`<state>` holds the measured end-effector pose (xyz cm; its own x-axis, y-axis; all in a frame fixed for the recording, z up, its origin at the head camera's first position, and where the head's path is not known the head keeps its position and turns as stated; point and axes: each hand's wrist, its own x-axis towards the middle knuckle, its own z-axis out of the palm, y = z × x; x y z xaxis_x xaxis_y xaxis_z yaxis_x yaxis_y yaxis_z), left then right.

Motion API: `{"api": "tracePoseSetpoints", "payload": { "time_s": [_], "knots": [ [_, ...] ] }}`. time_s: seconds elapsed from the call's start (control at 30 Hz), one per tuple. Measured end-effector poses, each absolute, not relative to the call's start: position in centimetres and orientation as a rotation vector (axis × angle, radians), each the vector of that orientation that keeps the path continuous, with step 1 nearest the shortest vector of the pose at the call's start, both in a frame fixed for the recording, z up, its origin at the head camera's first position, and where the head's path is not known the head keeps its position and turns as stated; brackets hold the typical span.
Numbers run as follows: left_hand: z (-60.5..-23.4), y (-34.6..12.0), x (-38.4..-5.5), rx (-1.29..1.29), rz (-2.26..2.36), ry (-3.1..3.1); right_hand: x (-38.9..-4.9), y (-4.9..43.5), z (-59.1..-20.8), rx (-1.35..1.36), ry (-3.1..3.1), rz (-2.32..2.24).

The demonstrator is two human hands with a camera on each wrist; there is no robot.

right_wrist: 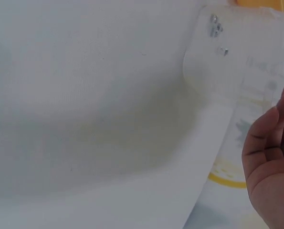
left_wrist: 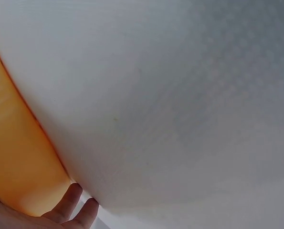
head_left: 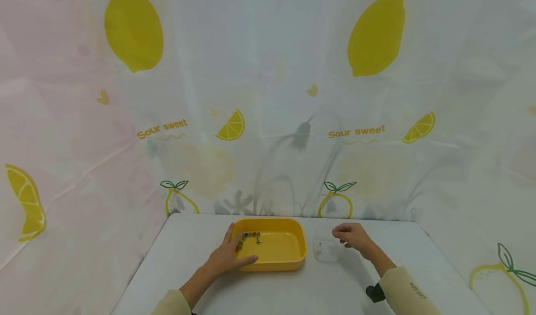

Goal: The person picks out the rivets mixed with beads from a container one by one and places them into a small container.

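Observation:
My left hand [head_left: 226,257] spans the left end of a yellow tray [head_left: 289,264], its thumb stretched over the near rim. In the left wrist view, two fingertips [left_wrist: 87,212] rest by the tray's outer wall [left_wrist: 22,157]. Round greenish and brown beads [head_left: 251,235] line the tray's far left corner, with a small silvery piece [head_left: 258,242] beside them. My right hand [head_left: 356,236] is raised by a clear plastic box [head_left: 328,255], thumb and forefinger drawn together. Nothing shows between those fingertips. Several tiny silvery pieces [right_wrist: 215,28] lie in the box.
The white table [head_left: 284,291] carries the tray and, just right of it, the box. A lemon-printed sheet [head_left: 268,73] stands behind the table and at both sides. Something black [head_left: 375,293] sits at my right cuff.

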<state>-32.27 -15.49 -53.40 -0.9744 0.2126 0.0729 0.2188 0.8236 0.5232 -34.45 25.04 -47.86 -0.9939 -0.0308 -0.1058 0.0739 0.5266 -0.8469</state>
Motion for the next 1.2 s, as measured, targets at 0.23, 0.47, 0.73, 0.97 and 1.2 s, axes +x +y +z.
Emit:
{"api": "tracePoseSetpoints", "payload": {
  "time_s": [0.23,0.47,0.73,0.97,1.2],
  "knots": [
    [-53.3,-15.5,-32.3,-0.368,-0.868,-3.003,-34.4,25.9,-47.0,-0.005,2.814,-1.402],
    [-53.5,-15.5,-32.3,-0.367,-0.864,-2.995,-33.8,27.7,-46.7,-0.158,3.234,-0.860],
    [-53.5,-15.6,-32.4,-0.362,-0.847,-2.999,-32.5,30.0,-47.5,-0.329,3.477,-0.224],
    [-53.4,-15.7,-32.3,-0.368,-0.857,-2.987,-32.0,31.0,-47.5,-0.302,3.465,-0.135],
    [-53.7,-15.6,-32.3,-0.363,-0.879,-2.994,-31.8,31.0,-47.4,-0.310,3.437,-0.094]
  ]
}}
